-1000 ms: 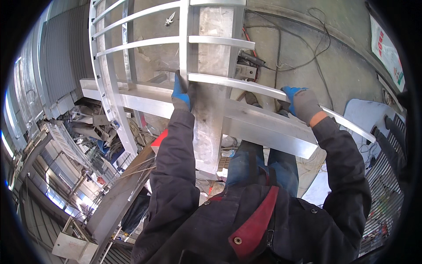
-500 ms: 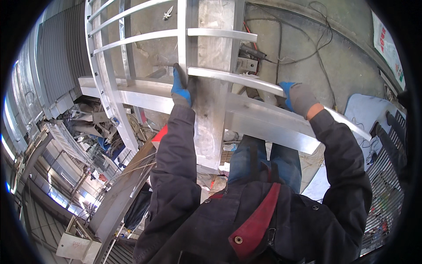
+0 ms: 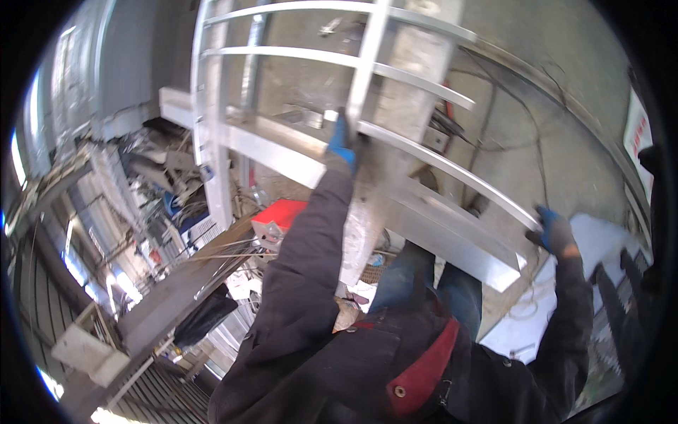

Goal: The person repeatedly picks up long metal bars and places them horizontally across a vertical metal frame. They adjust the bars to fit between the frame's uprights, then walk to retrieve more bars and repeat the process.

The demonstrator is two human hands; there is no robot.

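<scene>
Bare metal framework lies in front of me, with curved strips crossing a long flat bar (image 3: 368, 67). My left hand (image 3: 342, 147), in a blue and grey glove, is closed at the lower end of that bar, beside a wide metal beam (image 3: 413, 88); some of its fingers are hidden. From there a long, thin metal strip (image 3: 452, 167) runs to the right. Its far end meets my gloved right hand (image 3: 555, 232), whose fingers are bent around the tip, slightly blurred. Below the strip, a thick silvery crossbeam (image 3: 459, 237) passes over my legs.
A power tool (image 3: 446, 124) with a dark cable lies on the floor beyond the beam. At left, a red-topped box (image 3: 280, 215) sits by a long brown beam (image 3: 159, 300) near piled scrap (image 3: 169, 166). A white sheet (image 3: 522, 318) lies at lower right.
My right hand has moved outward along the thin strip, from its middle to its far end. My left hand stays at the flat bar. The whole view has shifted and tilted.
</scene>
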